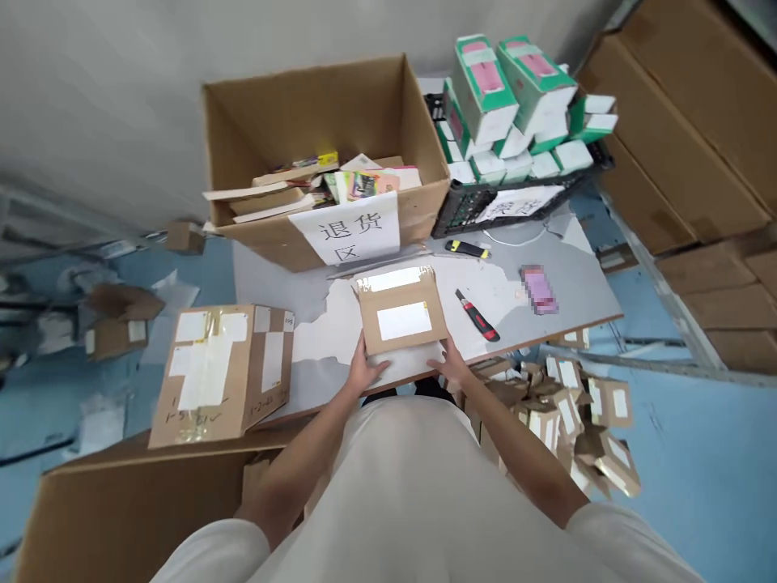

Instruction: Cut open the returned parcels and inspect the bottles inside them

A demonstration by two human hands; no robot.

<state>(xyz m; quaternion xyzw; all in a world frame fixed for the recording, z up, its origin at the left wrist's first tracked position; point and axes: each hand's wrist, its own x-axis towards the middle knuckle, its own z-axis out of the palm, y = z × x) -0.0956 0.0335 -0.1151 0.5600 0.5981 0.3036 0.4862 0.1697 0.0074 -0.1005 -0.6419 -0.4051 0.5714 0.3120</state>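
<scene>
A small brown cardboard box with two white labels is at the front edge of the table, in front of my body. My left hand grips its near left corner, with the thumb pointing inward. At the near right corner, my right hand holds it the same way. The fingers are partly hidden by the sides of the box. To the right of the box lies a red and black box cutter. Farther back is a yellow and black box cutter.
Behind stands a large open carton holding books and packets. A black crate of green-and-white boxes is beside it. A taped carton sits at left. A blurred pink item lies at right. Several parcels cover the floor.
</scene>
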